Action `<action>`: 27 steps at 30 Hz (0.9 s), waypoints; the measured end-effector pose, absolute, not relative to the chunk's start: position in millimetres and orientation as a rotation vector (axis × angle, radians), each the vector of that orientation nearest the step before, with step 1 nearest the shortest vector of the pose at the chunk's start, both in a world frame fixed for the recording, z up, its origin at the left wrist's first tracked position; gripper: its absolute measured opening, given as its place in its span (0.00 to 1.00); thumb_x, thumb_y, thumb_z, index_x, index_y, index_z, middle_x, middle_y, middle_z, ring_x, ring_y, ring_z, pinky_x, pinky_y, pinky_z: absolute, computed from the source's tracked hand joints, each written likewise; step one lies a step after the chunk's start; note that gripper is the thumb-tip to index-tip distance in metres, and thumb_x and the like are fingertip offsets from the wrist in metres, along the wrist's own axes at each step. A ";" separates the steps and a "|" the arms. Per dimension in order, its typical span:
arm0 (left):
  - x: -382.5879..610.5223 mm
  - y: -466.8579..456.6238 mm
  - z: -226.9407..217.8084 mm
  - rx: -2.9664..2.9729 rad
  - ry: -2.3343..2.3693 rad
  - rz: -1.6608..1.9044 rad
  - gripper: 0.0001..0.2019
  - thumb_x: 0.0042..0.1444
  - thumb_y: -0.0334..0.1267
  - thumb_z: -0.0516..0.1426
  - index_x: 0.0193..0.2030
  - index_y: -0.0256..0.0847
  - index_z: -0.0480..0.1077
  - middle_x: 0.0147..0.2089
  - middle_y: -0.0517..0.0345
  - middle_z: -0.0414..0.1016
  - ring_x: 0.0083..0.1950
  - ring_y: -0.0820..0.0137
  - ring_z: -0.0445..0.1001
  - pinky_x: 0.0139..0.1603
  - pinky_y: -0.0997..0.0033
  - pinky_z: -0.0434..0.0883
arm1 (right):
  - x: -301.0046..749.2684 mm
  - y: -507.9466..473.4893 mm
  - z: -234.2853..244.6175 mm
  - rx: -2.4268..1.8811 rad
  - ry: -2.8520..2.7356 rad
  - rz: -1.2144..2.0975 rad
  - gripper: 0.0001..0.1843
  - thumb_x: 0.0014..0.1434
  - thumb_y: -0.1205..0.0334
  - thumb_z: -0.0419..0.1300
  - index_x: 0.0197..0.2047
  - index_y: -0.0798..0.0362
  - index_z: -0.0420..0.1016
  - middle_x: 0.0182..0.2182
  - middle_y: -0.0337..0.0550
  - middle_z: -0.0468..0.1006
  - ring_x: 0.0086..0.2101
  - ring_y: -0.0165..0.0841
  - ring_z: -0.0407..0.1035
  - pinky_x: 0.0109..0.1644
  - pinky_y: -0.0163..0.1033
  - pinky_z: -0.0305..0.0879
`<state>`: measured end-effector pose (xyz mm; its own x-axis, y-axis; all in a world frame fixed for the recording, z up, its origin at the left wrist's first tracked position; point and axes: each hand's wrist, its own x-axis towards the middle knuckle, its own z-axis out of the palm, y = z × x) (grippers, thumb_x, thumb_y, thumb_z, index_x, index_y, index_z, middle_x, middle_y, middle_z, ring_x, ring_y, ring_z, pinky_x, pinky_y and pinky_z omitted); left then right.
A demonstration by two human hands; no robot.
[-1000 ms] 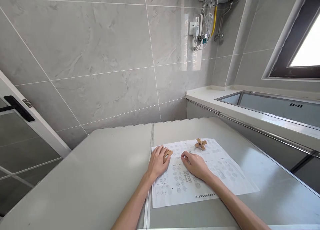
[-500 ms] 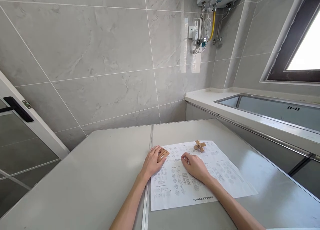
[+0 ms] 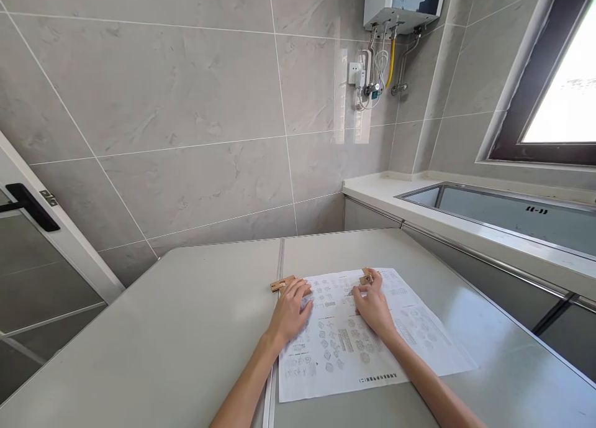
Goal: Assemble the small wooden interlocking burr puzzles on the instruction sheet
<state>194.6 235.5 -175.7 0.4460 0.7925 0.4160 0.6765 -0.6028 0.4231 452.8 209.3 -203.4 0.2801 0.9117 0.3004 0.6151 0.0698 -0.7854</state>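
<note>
My left hand [image 3: 289,310] lies with fingers stretched over light-brown wooden pieces at the left edge of a printed sheet [image 3: 326,378]. One notched wooden piece [image 3: 280,284] sticks out beyond the fingers to the left; the others are partly covered. Toward the sheet's far edge, my right hand [image 3: 374,307] has its fingers and thumb around a small cross-shaped wooden puzzle [image 3: 365,279]. Much of the puzzle is hidden behind the fingers. A bit of brown shows by the right palm, too small to name.
The sheet lies across the seam of a grey tabletop [image 3: 209,328]. To the right runs a white counter [image 3: 372,184] with a sink [image 3: 488,214]. A tiled wall stands behind, bearing a water heater [image 3: 405,9]. A door with a black handle [image 3: 32,207] is at left.
My right hand has moved forward and right from the bare paper to the wooden puzzle. Under my left hand, a wooden piece now sticks out to the left. The view has tilted up slightly.
</note>
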 end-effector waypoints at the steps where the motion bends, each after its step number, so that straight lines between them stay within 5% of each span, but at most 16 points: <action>1: 196.2 234.1 -175.0 2.512 1.262 0.890 0.17 0.67 0.35 0.58 0.62 0.49 0.72 0.66 0.52 0.76 0.74 0.53 0.67 0.74 0.40 0.66 | 454.0 209.9 -203.3 -1.605 -1.360 0.516 0.34 0.68 0.56 0.48 0.73 0.53 0.44 0.46 0.52 0.82 0.25 0.41 0.79 0.33 0.46 0.73; 6: 199.6 227.8 -168.7 2.527 1.187 0.924 0.14 0.68 0.35 0.56 0.57 0.49 0.74 0.61 0.53 0.78 0.68 0.55 0.72 0.68 0.44 0.72 | 455.6 210.5 -199.9 -1.531 -1.142 0.710 0.32 0.63 0.55 0.55 0.69 0.50 0.55 0.49 0.52 0.79 0.32 0.40 0.80 0.40 0.46 0.74; 12: 207.1 221.0 -162.6 2.370 1.176 0.948 0.09 0.69 0.40 0.57 0.52 0.49 0.76 0.56 0.53 0.80 0.62 0.55 0.75 0.64 0.45 0.74 | 445.8 205.3 -186.5 -1.340 -1.194 0.835 0.19 0.66 0.43 0.57 0.53 0.46 0.67 0.34 0.41 0.79 0.31 0.39 0.74 0.34 0.42 0.68; 20: 224.9 218.8 -170.7 1.541 0.877 0.901 0.30 0.66 0.66 0.56 0.60 0.43 0.69 0.54 0.45 0.82 0.53 0.57 0.83 0.59 0.52 0.78 | 420.9 195.9 -177.4 -0.946 -1.344 1.238 0.29 0.63 0.26 0.57 0.42 0.45 0.65 0.26 0.33 0.73 0.20 0.29 0.60 0.23 0.34 0.52; 23: 227.5 215.7 -166.9 1.385 0.751 0.819 0.30 0.67 0.68 0.53 0.52 0.41 0.73 0.49 0.46 0.83 0.52 0.57 0.84 0.61 0.52 0.78 | 414.7 190.9 -183.0 -0.888 -1.459 1.219 0.25 0.69 0.31 0.55 0.43 0.46 0.64 0.26 0.32 0.72 0.21 0.29 0.61 0.26 0.35 0.57; 27: 228.0 212.8 -163.0 1.313 0.708 0.918 0.25 0.65 0.62 0.61 0.52 0.42 0.74 0.51 0.47 0.83 0.55 0.56 0.83 0.66 0.47 0.74 | 409.0 187.2 -190.2 -0.863 -1.538 1.184 0.22 0.72 0.34 0.53 0.45 0.45 0.59 0.28 0.30 0.72 0.21 0.28 0.61 0.28 0.36 0.60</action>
